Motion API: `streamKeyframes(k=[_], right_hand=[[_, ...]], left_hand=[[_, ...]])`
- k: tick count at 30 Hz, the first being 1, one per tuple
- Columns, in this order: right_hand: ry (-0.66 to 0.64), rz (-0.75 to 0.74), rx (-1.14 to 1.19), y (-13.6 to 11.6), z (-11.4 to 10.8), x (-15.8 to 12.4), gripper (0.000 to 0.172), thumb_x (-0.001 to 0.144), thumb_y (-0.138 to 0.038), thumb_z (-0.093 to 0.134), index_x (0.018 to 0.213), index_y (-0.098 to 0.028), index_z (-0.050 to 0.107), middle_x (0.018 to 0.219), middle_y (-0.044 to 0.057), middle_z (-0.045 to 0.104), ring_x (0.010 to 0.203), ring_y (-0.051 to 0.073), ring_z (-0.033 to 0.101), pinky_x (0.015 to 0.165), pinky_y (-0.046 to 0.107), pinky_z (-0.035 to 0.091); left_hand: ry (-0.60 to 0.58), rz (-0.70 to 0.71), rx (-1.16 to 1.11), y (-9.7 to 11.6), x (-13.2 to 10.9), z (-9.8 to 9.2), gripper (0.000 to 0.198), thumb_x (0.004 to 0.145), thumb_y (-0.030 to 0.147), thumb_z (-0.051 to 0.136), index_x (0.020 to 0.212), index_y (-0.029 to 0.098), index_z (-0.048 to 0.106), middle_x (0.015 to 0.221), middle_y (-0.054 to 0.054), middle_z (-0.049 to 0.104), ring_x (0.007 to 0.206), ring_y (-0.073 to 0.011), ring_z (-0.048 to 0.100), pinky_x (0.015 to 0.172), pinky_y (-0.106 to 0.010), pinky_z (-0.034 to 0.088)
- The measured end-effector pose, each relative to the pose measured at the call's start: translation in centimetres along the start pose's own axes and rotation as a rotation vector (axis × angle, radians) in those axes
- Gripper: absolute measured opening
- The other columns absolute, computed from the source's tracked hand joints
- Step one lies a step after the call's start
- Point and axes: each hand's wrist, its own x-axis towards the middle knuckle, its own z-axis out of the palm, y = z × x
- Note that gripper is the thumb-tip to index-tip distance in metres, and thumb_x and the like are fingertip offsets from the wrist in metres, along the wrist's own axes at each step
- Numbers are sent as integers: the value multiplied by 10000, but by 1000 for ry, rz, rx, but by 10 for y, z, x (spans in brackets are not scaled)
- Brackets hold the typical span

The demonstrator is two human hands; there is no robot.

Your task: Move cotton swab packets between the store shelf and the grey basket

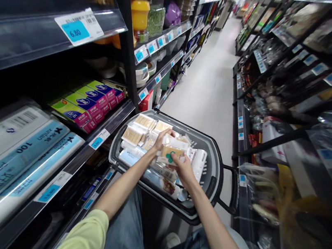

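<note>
- The shopper's left hand (163, 139) grips one side of a clover-printed packet (172, 147).
- Right hand (183, 167) clasps it too, thumb on the front.
- Beneath: a filled grey shopping basket (216, 165).

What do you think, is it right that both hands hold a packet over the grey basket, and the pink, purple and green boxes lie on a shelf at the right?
One part is wrong: the boxes lie on a shelf at the left, as the head view shows. The left hand and right hand do hold the packet over the grey basket.
</note>
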Motion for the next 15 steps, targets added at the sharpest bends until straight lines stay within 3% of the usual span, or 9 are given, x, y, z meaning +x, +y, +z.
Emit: streamKeyframes(k=[4, 8, 11, 15], right_hand=[[206, -121, 159, -30, -26, 12, 454, 693, -376, 887, 1058, -208, 676, 981, 18, 755, 670, 152, 696, 472, 220, 586], [322, -152, 294, -48, -53, 20, 349, 710, -340, 855, 987, -221, 679, 849, -19, 741, 602, 111, 674, 483, 175, 561], [323, -151, 308, -50, -60, 20, 332, 713, -329, 846, 978, -232, 672, 845, -29, 739, 599, 101, 666, 491, 169, 554], [298, -125, 268, -46, -59, 19, 341, 714, -341, 842, 993, -239, 675, 891, -26, 744, 631, 108, 679, 506, 174, 565]], left_hand=[[104, 140, 341, 0, -6, -10, 243, 994, 271, 445, 870, 185, 636, 951, -79, 653, 990, -226, 567, 930, -388, 450], [-65, 175, 677, -1, -12, -19, 191, 886, 111, 491, 884, 204, 657, 942, -77, 671, 972, -245, 565, 911, -395, 438], [-179, 186, 721, -1, -11, -21, 252, 827, 59, 483, 880, 211, 677, 948, -76, 685, 972, -253, 576, 897, -396, 446], [-245, 223, 672, -3, -8, -26, 300, 804, 59, 461, 908, 210, 699, 976, -77, 688, 987, -256, 584, 935, -402, 458]])
